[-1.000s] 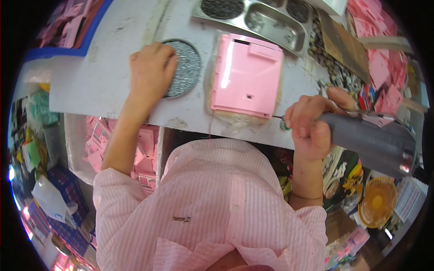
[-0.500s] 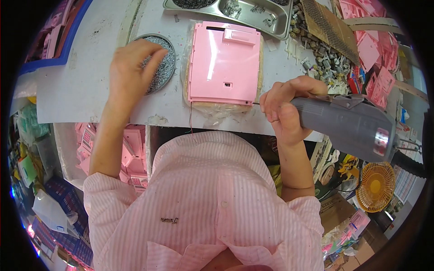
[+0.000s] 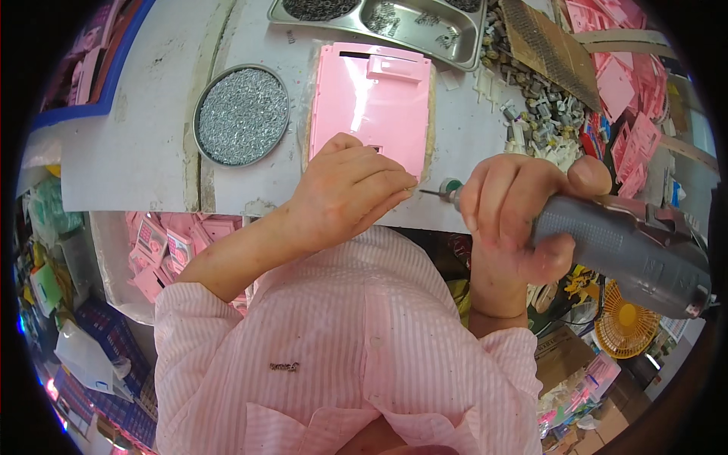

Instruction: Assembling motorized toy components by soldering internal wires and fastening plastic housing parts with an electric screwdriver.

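Note:
A pink plastic panel (image 3: 364, 98) lies on a padded, plastic-wrapped base on the white bench. My left hand (image 3: 345, 189) reaches over its near right corner, thumb and fingertips pinched together; whatever they hold is too small or hidden to make out. My right hand (image 3: 512, 212) is wrapped round a grey electric screwdriver (image 3: 618, 239). Its thin bit points left, its tip just right of my left fingertips and apart from the panel. To the left of the panel, a round metal dish (image 3: 239, 164) is full of small silver screws (image 3: 243, 114).
At the back, a steel tray (image 3: 425, 42) holds springs in its compartments. Small motors (image 3: 542, 117) are heaped at the right beside a cardboard piece (image 3: 546, 49). Pink parts (image 3: 178, 246) fill a box below the bench's front left edge. An orange fan (image 3: 626, 322) stands lower right.
My left hand has moved from the screw dish to the panel's near right corner. My right hand has drawn the screwdriver back to the right, its bit away from the panel edge.

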Available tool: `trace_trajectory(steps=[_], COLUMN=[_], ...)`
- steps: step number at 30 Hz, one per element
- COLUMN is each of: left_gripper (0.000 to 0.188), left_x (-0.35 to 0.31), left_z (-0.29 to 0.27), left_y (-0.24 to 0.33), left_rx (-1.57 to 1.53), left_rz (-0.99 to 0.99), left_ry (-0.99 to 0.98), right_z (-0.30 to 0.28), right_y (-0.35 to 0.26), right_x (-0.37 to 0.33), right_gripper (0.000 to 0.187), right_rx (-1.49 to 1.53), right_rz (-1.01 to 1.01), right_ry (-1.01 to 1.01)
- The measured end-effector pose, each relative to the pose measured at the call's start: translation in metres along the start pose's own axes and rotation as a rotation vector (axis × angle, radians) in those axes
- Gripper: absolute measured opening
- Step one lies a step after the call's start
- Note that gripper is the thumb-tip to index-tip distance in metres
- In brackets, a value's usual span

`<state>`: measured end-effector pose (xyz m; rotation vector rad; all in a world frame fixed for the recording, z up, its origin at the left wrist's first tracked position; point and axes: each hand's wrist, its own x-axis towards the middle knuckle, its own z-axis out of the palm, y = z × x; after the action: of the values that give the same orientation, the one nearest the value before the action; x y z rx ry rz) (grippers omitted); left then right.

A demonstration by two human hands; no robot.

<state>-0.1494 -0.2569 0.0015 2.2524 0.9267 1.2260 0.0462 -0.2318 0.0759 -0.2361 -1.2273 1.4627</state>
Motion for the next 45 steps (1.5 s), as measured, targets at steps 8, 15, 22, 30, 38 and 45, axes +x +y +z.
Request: trace_trajectory(steps=[8, 15, 22, 30, 38, 45], left_gripper=[0.023, 0.011, 0.017, 0.011, 0.014, 0.015], left_x=[0.006, 0.022, 0.027, 0.026, 0.032, 0.039], left_z=[0.008, -0.009, -0.018, -0.004, -0.003, -0.056], left_y=[-0.007, -0.030, -0.037, -0.036, -0.037, -0.059], left_rx=[-0.098, 0.047, -0.087, -0.017, 0.013, 0.426], left_rz=[0.006, -0.239, -0.338, -0.172, -0.124, -0.325], left_ry=[-0.008, 0.005, -0.130, -0.023, -0.023, 0.183], right_z=[-0.003, -0.039, -0.059, -0.027, -0.018, -0.061], right_y=[0.003, 0.043, 0.071, 0.032, 0.036, 0.067], right_x=[-0.002, 0.023, 0.024, 0.048, 0.046, 0.087], right_gripper=[0.050, 0.039, 0.025, 0.043, 0.048, 0.032], right_rx=[0.001, -0.247, -0.640, -0.190, -0.040, -0.224], right_rz=[0.009, -0.108, -0.051, -0.019, -0.034, -0.181], right_ry=[0.044, 0.187, 0.077, -0.008, 0.041, 0.197])
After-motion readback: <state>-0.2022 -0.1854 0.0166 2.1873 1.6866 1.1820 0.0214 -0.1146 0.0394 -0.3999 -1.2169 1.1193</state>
